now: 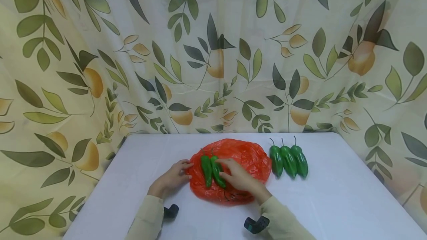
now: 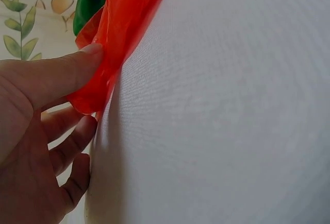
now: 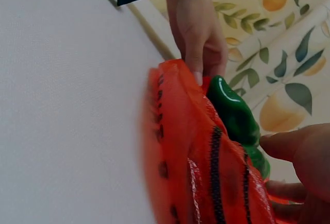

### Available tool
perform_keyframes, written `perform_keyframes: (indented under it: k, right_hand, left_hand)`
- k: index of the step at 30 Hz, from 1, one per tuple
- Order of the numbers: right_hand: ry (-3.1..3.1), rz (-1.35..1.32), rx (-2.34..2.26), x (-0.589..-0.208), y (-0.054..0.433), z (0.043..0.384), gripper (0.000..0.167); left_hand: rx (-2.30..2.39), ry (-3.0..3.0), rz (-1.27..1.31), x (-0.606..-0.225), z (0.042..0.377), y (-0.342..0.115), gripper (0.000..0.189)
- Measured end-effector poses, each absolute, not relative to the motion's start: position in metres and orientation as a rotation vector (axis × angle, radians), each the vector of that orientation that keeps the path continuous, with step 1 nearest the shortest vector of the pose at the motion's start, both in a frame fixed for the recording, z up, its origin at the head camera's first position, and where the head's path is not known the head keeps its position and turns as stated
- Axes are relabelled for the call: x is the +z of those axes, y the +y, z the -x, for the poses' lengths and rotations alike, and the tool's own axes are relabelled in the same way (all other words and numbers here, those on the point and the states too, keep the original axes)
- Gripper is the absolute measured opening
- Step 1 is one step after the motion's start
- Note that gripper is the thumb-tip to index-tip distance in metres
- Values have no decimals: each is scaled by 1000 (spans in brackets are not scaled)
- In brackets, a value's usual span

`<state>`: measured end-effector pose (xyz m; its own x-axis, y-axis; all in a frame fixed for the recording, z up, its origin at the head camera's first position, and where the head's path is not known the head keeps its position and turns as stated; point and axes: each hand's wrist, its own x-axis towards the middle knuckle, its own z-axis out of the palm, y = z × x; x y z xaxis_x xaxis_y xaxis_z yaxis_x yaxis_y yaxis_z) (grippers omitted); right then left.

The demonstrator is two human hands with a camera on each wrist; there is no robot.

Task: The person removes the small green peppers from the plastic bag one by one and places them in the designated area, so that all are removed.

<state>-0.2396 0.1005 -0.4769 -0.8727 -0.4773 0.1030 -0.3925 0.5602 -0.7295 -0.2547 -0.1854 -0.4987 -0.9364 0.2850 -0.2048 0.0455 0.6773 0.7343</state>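
Observation:
A crumpled red plastic bag (image 1: 247,158) lies spread on the white table. Two glossy green peppers (image 1: 207,171) rest side by side on its left half. At the bag's left edge, my left hand (image 1: 173,177) pinches the plastic; in the left wrist view the thumb (image 2: 85,62) lies over a fold, with the fingers behind it. My right hand (image 1: 241,177) reaches over the bag from the right, its fingers spread at the right-hand pepper (image 1: 218,175). The right wrist view shows that thumb (image 3: 289,144) at the side of a pepper (image 3: 234,108).
Three more green peppers (image 1: 289,160) stand in a row on the table (image 1: 337,195), right of the bag. A curtain (image 1: 233,95) printed with leaves and fruit hangs behind the table. Dark wrist devices (image 1: 257,225) sit by both sleeves.

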Motion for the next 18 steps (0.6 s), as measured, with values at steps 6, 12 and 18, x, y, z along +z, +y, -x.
perform_keyframes:
  k: [6,12,18]
  right_hand:
    - [2669,747,-1188,-483,95,241,47]
    - [2635,733,-1160,-483,94,242,50]
    - [2604,782,-1148,-482,92,241,53]
  left_hand:
    - [1132,2582,-262,-498,253,-185,51]
    - [1127,2588,-263,-496,253,-185,51]
    - [1131,2586,-246,-497,253,-185,51]
